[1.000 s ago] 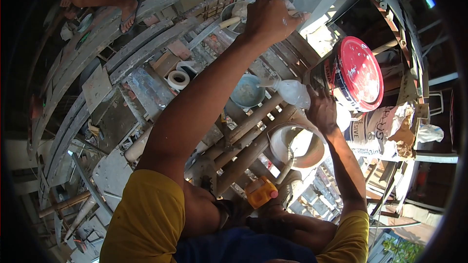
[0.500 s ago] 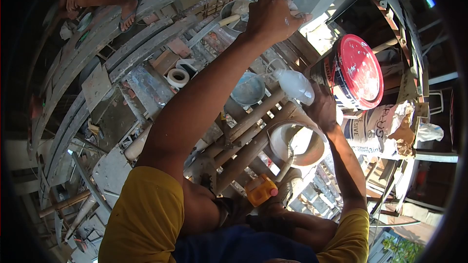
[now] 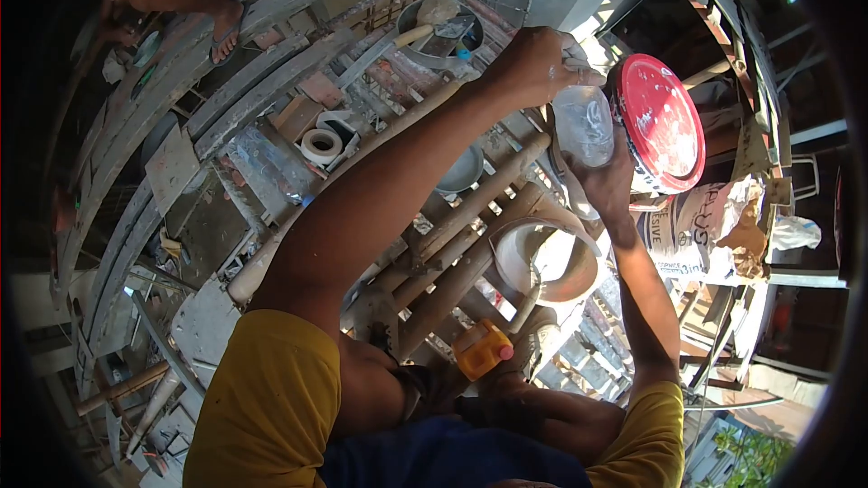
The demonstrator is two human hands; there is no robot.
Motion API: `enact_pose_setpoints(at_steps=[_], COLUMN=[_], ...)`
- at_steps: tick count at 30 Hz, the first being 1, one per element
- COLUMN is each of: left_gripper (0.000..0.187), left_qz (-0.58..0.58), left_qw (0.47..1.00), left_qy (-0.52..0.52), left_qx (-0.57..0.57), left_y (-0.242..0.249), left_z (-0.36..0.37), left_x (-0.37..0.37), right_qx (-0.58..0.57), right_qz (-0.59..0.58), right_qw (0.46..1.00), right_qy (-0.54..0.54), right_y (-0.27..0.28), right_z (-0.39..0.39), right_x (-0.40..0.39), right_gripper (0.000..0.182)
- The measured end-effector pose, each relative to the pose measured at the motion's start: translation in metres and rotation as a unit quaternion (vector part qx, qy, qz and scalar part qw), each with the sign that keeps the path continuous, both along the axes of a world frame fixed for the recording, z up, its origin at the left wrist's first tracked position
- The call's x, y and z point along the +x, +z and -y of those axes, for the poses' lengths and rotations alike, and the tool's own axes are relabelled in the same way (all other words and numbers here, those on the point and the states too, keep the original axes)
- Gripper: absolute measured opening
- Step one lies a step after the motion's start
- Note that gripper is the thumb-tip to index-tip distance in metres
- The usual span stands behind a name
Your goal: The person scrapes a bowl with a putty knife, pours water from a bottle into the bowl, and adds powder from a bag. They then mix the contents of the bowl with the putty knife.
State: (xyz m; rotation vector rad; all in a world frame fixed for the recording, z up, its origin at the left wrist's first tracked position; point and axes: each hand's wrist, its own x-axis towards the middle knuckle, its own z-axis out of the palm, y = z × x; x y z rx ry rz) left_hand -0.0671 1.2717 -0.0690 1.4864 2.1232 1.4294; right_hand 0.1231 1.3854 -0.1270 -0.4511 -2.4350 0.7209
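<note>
My right hand (image 3: 610,181) is wrapped around a translucent, whitish plastic bottle (image 3: 583,126) beside the red-lidded bucket. At the bottle's upper end is my left hand (image 3: 551,63), fingers bent and pinched together. Whatever sits between those fingertips is too small to make out. Left of the bottle, partly behind my left forearm, is a bluish-grey bowl (image 3: 461,170). A white round tub (image 3: 506,258) with a stick-like handle across it rests below my right hand. Close to my legs lies an orange-yellow jug (image 3: 482,350) with a pink cap.
A bucket with a red lid (image 3: 665,122) and a printed adhesive sack (image 3: 678,235) stand at right. Beyond my left arm are a tape roll (image 3: 321,145), a clear bottle (image 3: 280,172) and a metal basin (image 3: 420,14). Another person's sandalled foot (image 3: 226,36) rests on planks.
The bottle has swung from tilted toward the bowl to more upright, nearer the bucket. My left hand has come down and right to meet its top, uncovering the basin.
</note>
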Motion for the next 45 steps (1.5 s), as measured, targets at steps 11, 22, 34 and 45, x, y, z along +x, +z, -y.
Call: enact_pose_setpoints(at_steps=[11,22,34,45], left_gripper=[0.038,0.035,0.047,0.035], left_qz=[0.038,-0.032,-0.017,0.032], left_qw=[0.998,0.994,0.999,0.996], left_qy=[-0.036,-0.083,-0.022,0.065], left_qx=[0.028,0.066,0.017,-0.055], left_y=[-0.002,-0.007,-0.029,-0.067], left_z=[-0.001,-0.004,0.006,0.035], left_x=[-0.010,-0.019,-0.026,-0.054], right_qx=[-0.056,-0.198,-0.453,-0.347], right_qz=[-0.033,-0.055,-0.039,-0.165], right_qw=[0.998,0.973,0.885,0.922], right_qy=[0.000,0.109,0.097,-0.040], right_y=[-0.011,-0.037,-0.116,-0.203], right_z=[-0.005,-0.018,-0.049,-0.095], right_x=[-0.015,-0.041,-0.097,-0.151], right_gripper=[0.065,0.063,0.075,0.071])
